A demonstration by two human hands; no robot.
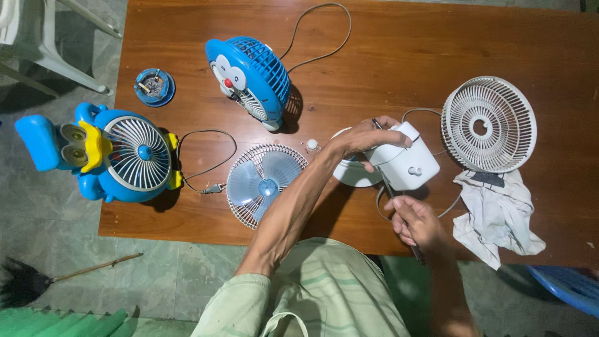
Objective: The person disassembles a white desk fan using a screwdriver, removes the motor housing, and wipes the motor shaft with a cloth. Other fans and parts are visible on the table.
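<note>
Left hand point(365, 136): fingers curled over the top of a white plastic fan housing point(404, 163) at mid-table, steadying it; right hand point(415, 219): fingers closed around a thin dark screwdriver point(392, 190), its shaft angled up against the housing. Just right lie a round white fan grille point(488, 123) and a crumpled white rag point(496, 218). Left on the brown wooden table point(387, 56): a translucent blue fan blade on a wire guard point(265, 183) and two blue cartoon-shaped fans point(249, 78).
</note>
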